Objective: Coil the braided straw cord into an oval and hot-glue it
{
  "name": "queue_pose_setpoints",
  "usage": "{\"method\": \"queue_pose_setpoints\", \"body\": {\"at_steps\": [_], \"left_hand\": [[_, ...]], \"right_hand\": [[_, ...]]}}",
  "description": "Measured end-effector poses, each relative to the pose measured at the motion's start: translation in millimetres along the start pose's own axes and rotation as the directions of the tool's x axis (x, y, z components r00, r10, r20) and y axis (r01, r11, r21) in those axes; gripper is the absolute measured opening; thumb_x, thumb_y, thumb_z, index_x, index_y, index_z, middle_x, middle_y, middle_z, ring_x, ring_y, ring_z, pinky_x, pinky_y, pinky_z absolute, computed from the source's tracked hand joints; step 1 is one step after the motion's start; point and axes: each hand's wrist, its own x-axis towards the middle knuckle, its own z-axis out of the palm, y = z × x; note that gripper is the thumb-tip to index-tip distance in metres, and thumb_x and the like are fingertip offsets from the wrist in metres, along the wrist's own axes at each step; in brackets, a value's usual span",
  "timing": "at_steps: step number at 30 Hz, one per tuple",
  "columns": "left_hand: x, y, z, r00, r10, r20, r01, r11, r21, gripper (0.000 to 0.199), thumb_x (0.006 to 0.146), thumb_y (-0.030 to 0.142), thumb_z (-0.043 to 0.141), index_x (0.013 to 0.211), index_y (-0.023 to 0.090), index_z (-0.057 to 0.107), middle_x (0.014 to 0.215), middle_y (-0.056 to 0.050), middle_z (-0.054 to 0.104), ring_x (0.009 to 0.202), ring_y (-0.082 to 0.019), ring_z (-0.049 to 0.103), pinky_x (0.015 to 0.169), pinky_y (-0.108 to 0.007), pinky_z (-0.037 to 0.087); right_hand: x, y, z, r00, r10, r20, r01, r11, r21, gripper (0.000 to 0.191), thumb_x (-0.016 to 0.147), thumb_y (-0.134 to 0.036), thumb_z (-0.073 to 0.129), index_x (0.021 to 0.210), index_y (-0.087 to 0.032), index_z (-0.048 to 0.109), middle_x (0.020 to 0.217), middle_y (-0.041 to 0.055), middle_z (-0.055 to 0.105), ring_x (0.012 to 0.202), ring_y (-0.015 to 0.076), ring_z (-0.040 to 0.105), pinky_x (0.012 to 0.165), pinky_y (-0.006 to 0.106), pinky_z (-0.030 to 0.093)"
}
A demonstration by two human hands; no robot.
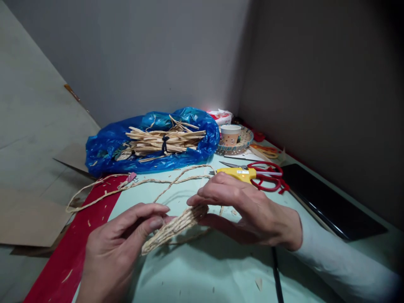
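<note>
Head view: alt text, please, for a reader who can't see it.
The left hand and right hand hold a beige corded piece over a pale green table. Behind, a tied bundle of strips lies on a blue bag; to its right are red-handled scissors and a cup.

At six o'clock from the braided piece [181, 227], the bench [189, 280] lay open; a blue bag [104, 145] blocked eleven, red-handled scissors [268, 163] two.

On my feed I have my left hand [110, 246] raised at lower left, thumb [150, 227] close beneath the index finger [147, 209]; my right hand [249, 208] faces it, knuckles up, fingers [217, 191] arched above the thumb (sleeved forearm [341, 265] slanting in from lower right).
</note>
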Motion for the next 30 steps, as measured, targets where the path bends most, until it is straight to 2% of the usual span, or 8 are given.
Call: {"method": "queue_pose_setpoints", "body": {"at_steps": [3,8,11,14,18,21,25,30], "left_hand": [[0.7,-4.1,0.7,0.998,-0.061,0.027,0.062,0.997,-0.035,0.016,0.076,0.041,0.073,0.088,0.032,0.078,0.070,0.005,0.077,0.064,-0.015,0.066,0.058,-0.019,0.049],[11.8,-13.7,-1.4,0.990,-0.039,0.137,0.070,0.970,-0.233,0.020,0.077,0.046,0.076,0.083,0.028,0.072,0.058,0.005,0.063,0.051,-0.011,0.055,0.045,-0.016,0.044],[15.9,-16.6,1.3,0.984,-0.134,0.118,0.165,0.937,-0.307,0.025,0.076,0.047,0.078,0.077,0.024,0.072,0.045,0.006,0.052,0.040,-0.007,0.042,0.037,-0.015,0.035],[19.3,-18.8,4.4,0.977,-0.203,0.062,0.210,0.884,-0.417,0.036,0.070,0.048,0.083,0.058,0.020,0.065,0.043,0.007,0.048,0.036,-0.007,0.037,0.034,-0.017,0.035],[21.6,-18.4,10.1,0.986,-0.161,0.033,0.152,0.821,-0.550,0.032,0.072,0.053,0.080,0.071,0.021,0.073,0.066,0.002,0.066,0.064,-0.013,0.060,0.056,-0.018,0.053],[17.1,-11.4,24.0,0.978,-0.135,0.161,0.206,0.772,-0.601,0.028,0.076,0.042,0.079,0.091,0.019,0.076,0.094,-0.006,0.074,0.090,-0.021,0.066,0.074,-0.027,0.057],[8.7,1.8,51.8,0.955,-0.113,0.275,0.274,0.696,-0.664,0.023,0.080,0.034,0.076,0.097,0.019,0.077,0.098,-0.008,0.076,0.093,-0.023,0.068,0.081,-0.032,0.056],[6.0,5.8,66.5,0.952,-0.146,0.268,0.298,0.635,-0.712,0.011,0.080,0.032,0.075,0.083,0.021,0.078,0.086,-0.005,0.077,0.084,-0.022,0.069,0.076,-0.031,0.057]], "right_hand": [[0.3,0.9,-0.2,1.000,-0.019,0.008,0.019,1.000,-0.017,0.030,0.092,-0.004,0.063,0.119,-0.004,0.050,0.091,0.0123,0.070,0.084,0.0187,0.060,0.077,0.035,0.052],[-1.1,2.7,1.0,0.997,0.016,0.074,-0.015,1.000,-0.017,0.027,0.095,-0.007,0.058,0.119,-0.010,0.048,0.095,0.0100,0.069,0.085,0.0185,0.057,0.080,0.034,0.051],[-4.3,6.1,3.8,0.991,0.070,0.114,-0.067,0.997,-0.029,0.024,0.096,-0.013,0.059,0.118,-0.014,0.049,0.098,0.0091,0.068,0.089,0.0193,0.058,0.083,0.034,0.051],[-8.5,10.4,8.8,0.993,0.098,0.061,-0.095,0.994,-0.050,0.031,0.097,-0.018,0.059,0.124,-0.016,0.044,0.102,0.0099,0.069,0.095,0.0210,0.062,0.086,0.036,0.052],[-13.3,11.9,19.7,0.984,0.145,-0.101,-0.155,0.983,-0.098,0.038,0.099,-0.023,0.059,0.130,-0.016,0.038,0.100,0.0096,0.067,0.091,0.0210,0.066,0.080,0.034,0.056],[-15.3,9.6,30.0,0.959,0.158,-0.236,-0.196,0.970,-0.147,0.042,0.098,-0.020,0.059,0.132,-0.015,0.036,0.103,0.0127,0.064,0.090,0.0228,0.065,0.078,0.036,0.057],[-15.7,5.0,42.1,0.943,0.129,-0.306,-0.197,0.959,-0.202,0.038,0.097,-0.014,0.056,0.130,-0.016,0.037,0.100,0.0134,0.064,0.084,0.0251,0.062,0.071,0.039,0.057],[-15.7,-2.5,46.6,0.956,0.121,-0.267,-0.176,0.966,-0.190,0.044,0.098,-0.017,0.054,0.136,-0.017,0.033,0.101,0.0153,0.067,0.081,0.0269,0.063,0.068,0.041,0.057]]}}
